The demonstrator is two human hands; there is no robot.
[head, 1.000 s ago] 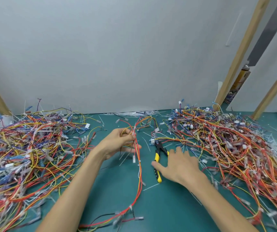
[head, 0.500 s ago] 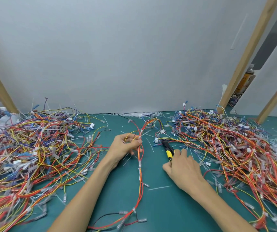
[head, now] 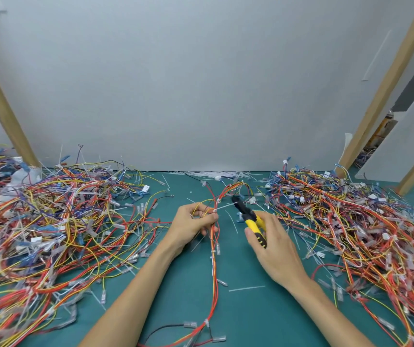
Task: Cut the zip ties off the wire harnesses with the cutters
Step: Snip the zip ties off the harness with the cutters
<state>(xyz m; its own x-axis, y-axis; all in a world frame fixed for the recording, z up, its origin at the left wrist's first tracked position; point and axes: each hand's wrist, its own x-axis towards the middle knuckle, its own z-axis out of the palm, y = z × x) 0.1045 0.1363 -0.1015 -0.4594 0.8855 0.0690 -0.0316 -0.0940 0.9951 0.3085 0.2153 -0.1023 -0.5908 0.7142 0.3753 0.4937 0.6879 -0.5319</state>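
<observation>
No legible text — none anywhere

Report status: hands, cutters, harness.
Left hand pinching harness near a zip tie. Right hand gripping cutters, tip short of the tie. Nothing between them.

On my green mat [head: 263, 319]: two heaps of wire harnesses, left [head: 50, 234] and right [head: 351, 221], one harness [head: 214, 259] in hand, one pair of yellow-handled cutters [head: 251, 219], three wooden posts.

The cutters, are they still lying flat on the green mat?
No, the right hand grips the cutters by their yellow handles, nose raised toward the harness in the left hand.
</observation>
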